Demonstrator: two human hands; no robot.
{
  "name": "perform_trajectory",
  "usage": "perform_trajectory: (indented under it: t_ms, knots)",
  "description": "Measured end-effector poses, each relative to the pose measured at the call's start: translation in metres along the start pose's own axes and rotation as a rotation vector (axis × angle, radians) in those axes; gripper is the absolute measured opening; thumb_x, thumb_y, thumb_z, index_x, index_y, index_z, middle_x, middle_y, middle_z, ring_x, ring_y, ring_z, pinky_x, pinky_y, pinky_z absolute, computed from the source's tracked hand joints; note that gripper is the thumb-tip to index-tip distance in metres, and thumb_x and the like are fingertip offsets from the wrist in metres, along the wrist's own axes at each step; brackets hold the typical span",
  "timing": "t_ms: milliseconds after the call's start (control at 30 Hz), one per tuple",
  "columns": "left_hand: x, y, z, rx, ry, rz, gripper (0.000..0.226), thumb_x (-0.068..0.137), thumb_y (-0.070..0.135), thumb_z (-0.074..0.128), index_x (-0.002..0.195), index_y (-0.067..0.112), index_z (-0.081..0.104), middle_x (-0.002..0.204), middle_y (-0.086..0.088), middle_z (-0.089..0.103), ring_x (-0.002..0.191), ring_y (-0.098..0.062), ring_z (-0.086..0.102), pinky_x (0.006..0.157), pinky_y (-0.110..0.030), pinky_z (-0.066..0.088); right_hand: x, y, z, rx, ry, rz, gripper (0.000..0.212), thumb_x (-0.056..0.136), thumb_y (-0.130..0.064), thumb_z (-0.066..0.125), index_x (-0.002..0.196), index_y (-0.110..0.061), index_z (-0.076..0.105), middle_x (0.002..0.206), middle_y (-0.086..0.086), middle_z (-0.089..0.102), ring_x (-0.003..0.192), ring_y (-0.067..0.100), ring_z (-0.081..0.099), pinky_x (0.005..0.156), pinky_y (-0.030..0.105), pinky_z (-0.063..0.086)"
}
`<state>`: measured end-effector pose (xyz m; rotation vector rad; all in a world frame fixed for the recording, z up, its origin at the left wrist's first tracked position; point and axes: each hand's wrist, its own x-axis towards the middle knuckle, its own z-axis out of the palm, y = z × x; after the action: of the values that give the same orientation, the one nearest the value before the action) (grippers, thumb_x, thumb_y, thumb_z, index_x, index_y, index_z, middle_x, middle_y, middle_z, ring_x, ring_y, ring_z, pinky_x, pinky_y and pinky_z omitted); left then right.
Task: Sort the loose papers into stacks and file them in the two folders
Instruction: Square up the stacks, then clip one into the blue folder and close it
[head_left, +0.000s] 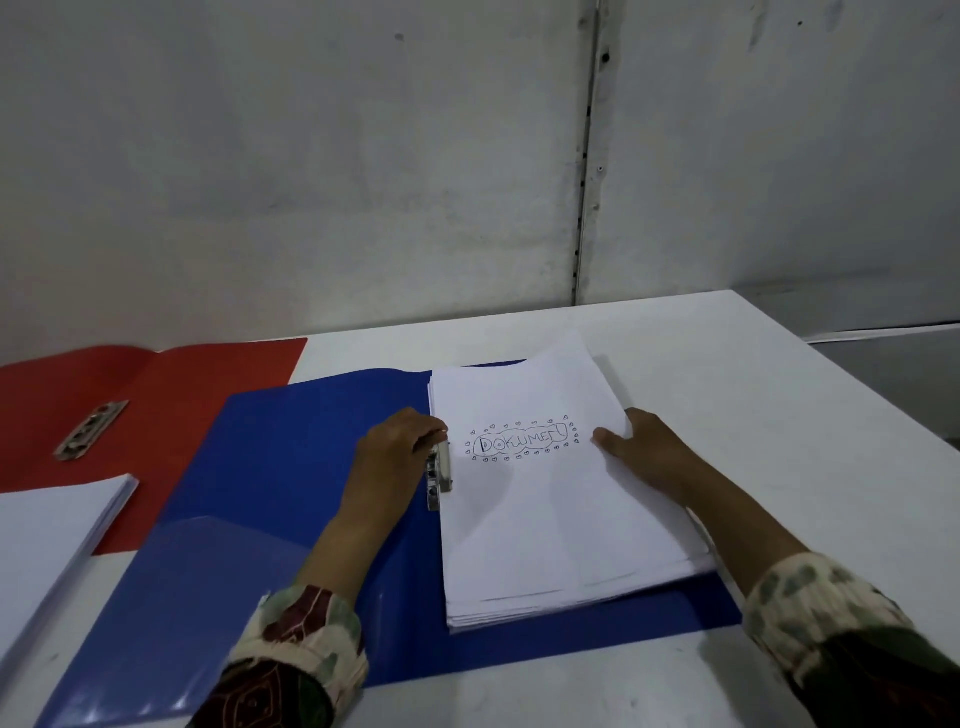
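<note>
Filing 1 paper stack in the blue folder at 6 o'clock, the left hand pinches the metal clip, right hand flat on the sheets; next, probably the white stack and red folder at 9 o'clock.

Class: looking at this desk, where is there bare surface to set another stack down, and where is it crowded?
Free: the white table right of the blue folder, and the strip behind it. Crowded: the left, where the red folder and second paper stack lie.
</note>
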<state>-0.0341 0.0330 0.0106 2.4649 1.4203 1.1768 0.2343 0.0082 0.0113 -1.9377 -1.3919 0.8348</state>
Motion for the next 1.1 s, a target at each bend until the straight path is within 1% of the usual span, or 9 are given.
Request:
perform_trajectory:
  t_ms: [167,367,433,533,667,733,800,867,1100]
  knots:
    - [-0.02,-0.005,-0.002,0.193,-0.012,0.152,0.016,0.064,-0.008,0.07,0.074,0.005,0.069,0.064,-0.004,0.065,0.041,-0.014,0.055,0.035,-0.021,0.042,0.0,-0.001,0.002,-0.071,0.02,-0.008,0.031,0.095,-0.027,0.047,0.067,-0.019,0.033,0.077,-0.001,0.045,0.085,0.022,0.045,0.071,0.028,0.029]
    - [-0.044,-0.003,-0.004,0.203,-0.043,0.115,0.03,0.064,-0.009,0.074,0.085,0.011,0.064,0.068,-0.004,0.068,0.04,-0.015,0.057,0.034,-0.018,0.042,-0.001,-0.003,0.003,-0.143,0.018,-0.02,0.022,0.095,-0.03,0.045,0.09,-0.009,0.04,0.095,0.006,0.047,0.088,0.022,0.044,0.074,0.027,0.03]
    - [-0.054,-0.002,-0.003,0.202,-0.03,0.03,0.015,0.08,0.014,0.059,0.092,0.013,0.067,0.075,-0.006,0.074,0.051,-0.018,0.067,0.04,-0.018,0.049,-0.001,-0.003,0.004,-0.163,0.027,-0.027,0.023,0.095,-0.029,0.046,0.091,-0.008,0.04,0.095,0.007,0.047,0.086,0.022,0.043,0.073,0.027,0.029]
    - [-0.063,0.004,-0.002,0.121,-0.028,-0.191,0.05,0.089,0.049,0.038,0.102,0.013,0.072,0.099,-0.011,0.073,0.083,-0.023,0.073,0.063,-0.03,0.057,-0.001,-0.003,0.005,-0.176,0.036,-0.04,0.022,0.095,-0.03,0.046,0.091,-0.009,0.039,0.094,0.007,0.047,0.086,0.022,0.043,0.074,0.027,0.029]
    - [-0.063,0.014,-0.007,0.034,-0.129,-0.36,0.037,0.095,0.036,0.046,0.128,0.023,0.054,0.135,-0.001,0.054,0.126,-0.014,0.05,0.093,-0.025,0.043,0.0,-0.003,0.005,-0.186,0.025,-0.038,0.021,0.094,-0.03,0.046,0.094,-0.01,0.04,0.102,0.011,0.051,0.088,0.022,0.043,0.075,0.026,0.03]
    - [-0.067,0.013,-0.007,0.057,-0.182,-0.331,0.052,0.092,0.054,0.035,0.131,0.024,0.051,0.137,0.001,0.052,0.128,-0.014,0.048,0.093,-0.026,0.041,0.001,-0.003,0.004,-0.187,0.033,-0.037,0.022,0.094,-0.03,0.047,0.096,-0.009,0.043,0.11,0.015,0.056,0.089,0.023,0.045,0.075,0.026,0.03]
    - [-0.071,0.01,-0.006,0.071,-0.237,-0.311,0.096,0.071,0.083,0.002,0.133,0.026,0.048,0.138,0.001,0.05,0.13,-0.014,0.046,0.098,-0.03,0.039,0.001,-0.002,0.005,-0.187,0.039,-0.033,0.028,0.094,-0.03,0.047,0.104,-0.003,0.049,0.115,0.018,0.057,0.091,0.026,0.048,0.075,0.026,0.03]
    - [-0.073,0.003,-0.003,0.112,-0.316,-0.328,0.12,0.053,0.087,-0.021,0.138,0.029,0.04,0.144,0.002,0.042,0.137,-0.011,0.034,0.106,-0.03,0.03,0.001,-0.001,0.006,-0.188,0.042,-0.028,0.034,0.094,-0.03,0.047,0.11,0.0,0.05,0.118,0.018,0.057,0.095,0.028,0.05,0.075,0.026,0.03]
    - [-0.07,0.01,-0.006,0.255,-0.468,-0.334,0.13,0.039,0.082,-0.036,0.143,0.035,0.027,0.155,0.017,0.009,0.142,-0.003,-0.008,0.111,-0.032,0.01,0.003,-0.001,0.007,-0.186,0.046,-0.008,0.037,0.094,-0.031,0.047,0.114,0.0,0.049,0.12,0.018,0.056,0.109,0.031,0.053,0.076,0.027,0.031]
